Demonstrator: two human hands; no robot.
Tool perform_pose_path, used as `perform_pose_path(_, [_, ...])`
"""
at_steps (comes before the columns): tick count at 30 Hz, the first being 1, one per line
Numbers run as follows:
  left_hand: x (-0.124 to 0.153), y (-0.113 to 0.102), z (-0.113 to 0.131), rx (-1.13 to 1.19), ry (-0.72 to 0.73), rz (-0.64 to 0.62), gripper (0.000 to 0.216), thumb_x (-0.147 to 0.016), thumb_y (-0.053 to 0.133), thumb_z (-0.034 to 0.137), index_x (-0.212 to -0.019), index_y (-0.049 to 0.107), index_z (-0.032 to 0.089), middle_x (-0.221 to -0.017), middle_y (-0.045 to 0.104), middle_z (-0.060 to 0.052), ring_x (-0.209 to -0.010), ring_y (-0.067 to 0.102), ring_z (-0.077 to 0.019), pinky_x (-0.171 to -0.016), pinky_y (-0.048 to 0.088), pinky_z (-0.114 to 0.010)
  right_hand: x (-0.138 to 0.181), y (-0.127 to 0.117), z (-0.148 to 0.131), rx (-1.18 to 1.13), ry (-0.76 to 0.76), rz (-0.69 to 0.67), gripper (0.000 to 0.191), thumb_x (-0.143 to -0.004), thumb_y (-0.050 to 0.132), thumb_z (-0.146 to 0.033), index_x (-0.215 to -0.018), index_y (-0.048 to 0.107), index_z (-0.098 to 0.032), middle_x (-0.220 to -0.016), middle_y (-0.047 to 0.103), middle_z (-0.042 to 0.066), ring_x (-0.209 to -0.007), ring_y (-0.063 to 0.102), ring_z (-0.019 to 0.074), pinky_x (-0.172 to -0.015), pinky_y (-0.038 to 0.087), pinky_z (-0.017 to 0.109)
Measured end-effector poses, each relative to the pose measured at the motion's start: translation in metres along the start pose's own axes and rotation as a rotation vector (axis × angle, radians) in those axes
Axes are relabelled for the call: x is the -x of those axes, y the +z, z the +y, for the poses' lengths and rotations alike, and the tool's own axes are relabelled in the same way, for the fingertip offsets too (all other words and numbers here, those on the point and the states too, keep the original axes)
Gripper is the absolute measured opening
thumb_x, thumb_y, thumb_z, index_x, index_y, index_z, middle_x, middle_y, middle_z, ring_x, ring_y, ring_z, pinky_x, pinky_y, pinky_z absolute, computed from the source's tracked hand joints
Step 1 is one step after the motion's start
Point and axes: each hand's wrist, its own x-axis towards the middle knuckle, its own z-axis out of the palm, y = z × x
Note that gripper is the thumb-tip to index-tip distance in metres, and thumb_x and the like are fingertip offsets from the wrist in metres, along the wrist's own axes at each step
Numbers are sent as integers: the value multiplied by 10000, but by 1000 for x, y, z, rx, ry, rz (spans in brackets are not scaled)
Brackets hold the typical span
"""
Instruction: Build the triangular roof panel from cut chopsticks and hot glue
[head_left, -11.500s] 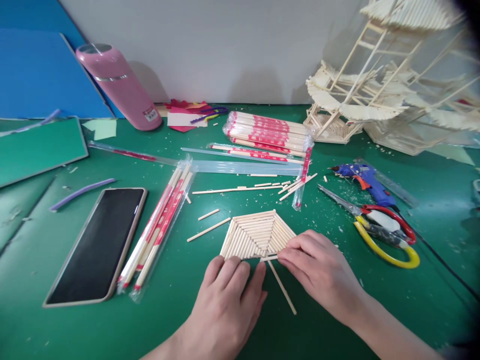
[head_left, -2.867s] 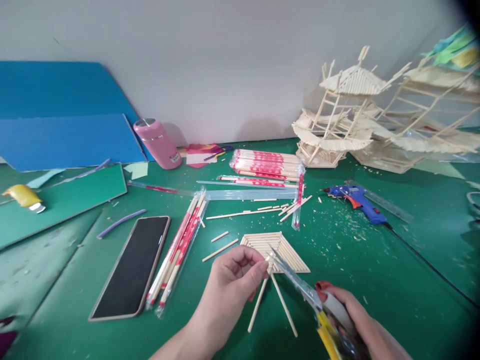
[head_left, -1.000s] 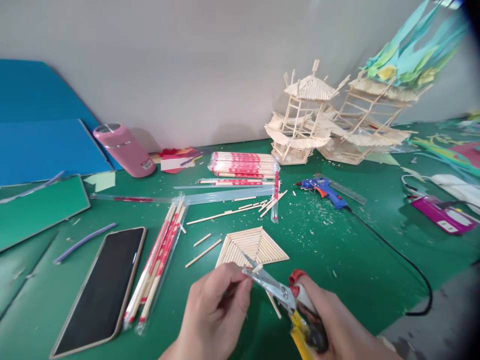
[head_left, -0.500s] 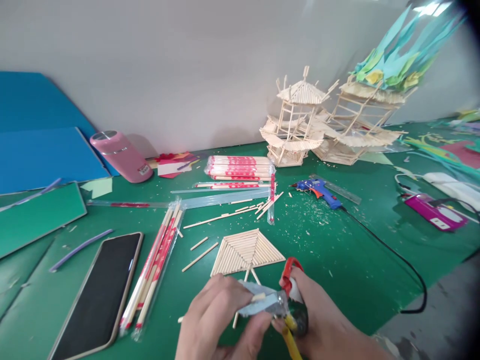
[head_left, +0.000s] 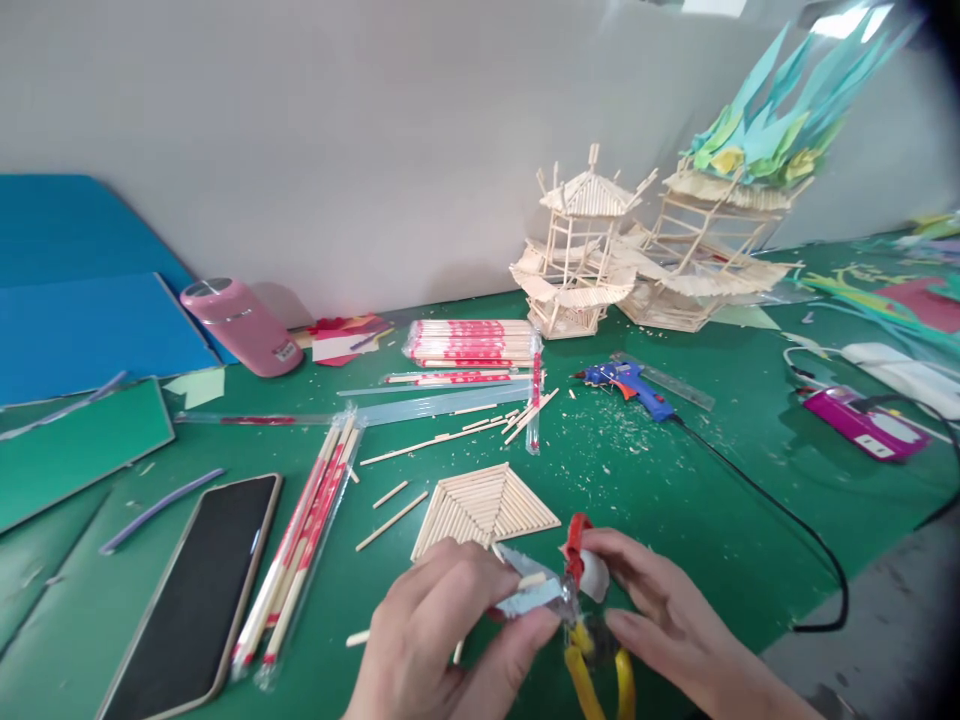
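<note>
At the bottom centre, my left hand (head_left: 450,630) is closed round the pale blue jaws of a pair of shears (head_left: 581,655). The shears have yellow handles spread apart and a red and white part near the pivot. A short wooden stick piece (head_left: 533,580) shows between the jaws, by my left fingertips. My right hand (head_left: 660,610) has thumb and fingers apart beside the shears, fingertips close to the white part. Just beyond lies a flat fan-shaped panel of wooden sticks (head_left: 487,508), its near edge partly hidden by my left hand.
Loose sticks (head_left: 420,447) and wrapped chopsticks (head_left: 472,342) lie farther back. A blue glue gun (head_left: 628,388) with a black cord is to the right. At left are a phone (head_left: 193,600), a pink bottle (head_left: 244,328) and wrapped sticks (head_left: 300,540). Stick pavilion models (head_left: 585,250) stand behind.
My right hand has loosened from the shears and its fingers have spread. The yellow handles have come into view, apart. My left hand has shifted slightly right, and the view has turned a little.
</note>
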Motion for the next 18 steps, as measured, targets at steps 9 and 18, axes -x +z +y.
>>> perform_pose_path(9, [-5,4,5,-10,28,20,78,-764,596,185,-838,570,183,-641,650,-23,-512,590,-119,-423,464,-192,-17,-1,5,541,-292,132,194,-864,452,-322,-987,544,-204,-961,613,77,-934,539,209,-818,430,357])
perform_pose_path(18, [-5,4,5,-47,69,-6,92,-773,593,184,-843,534,186,-646,631,-6,-536,587,-121,-490,497,-218,-18,-13,6,455,-157,-99,172,-895,391,-287,-852,543,-219,-887,588,25,-841,486,171,-789,390,318])
